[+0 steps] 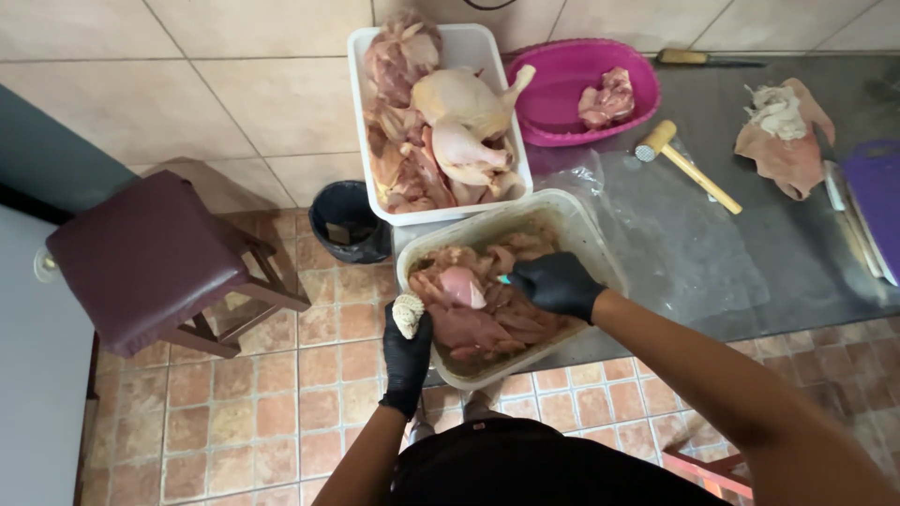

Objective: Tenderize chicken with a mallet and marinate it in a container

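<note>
A clear plastic tub point(581, 230) stands at the counter's near edge, filled with seasoned raw chicken pieces point(478, 314). My left hand point(408, 351), in a black glove, grips the tub's near-left rim and holds a small pale round lump point(408, 314). My right hand point(555, 281), also black-gloved, is inside the tub, fingers closed on a small teal-tipped thing point(504, 279) next to a pale pink piece point(461, 286).
A white tub point(361, 84) of raw whole chicken and cuts stands behind. A magenta bowl point(553, 117) with one piece, a wooden meat mallet point(684, 164), a chicken skin point(783, 141), knives and a purple board point(877, 192) lie on the dark counter. Stool point(141, 258) and black bin point(349, 220) left.
</note>
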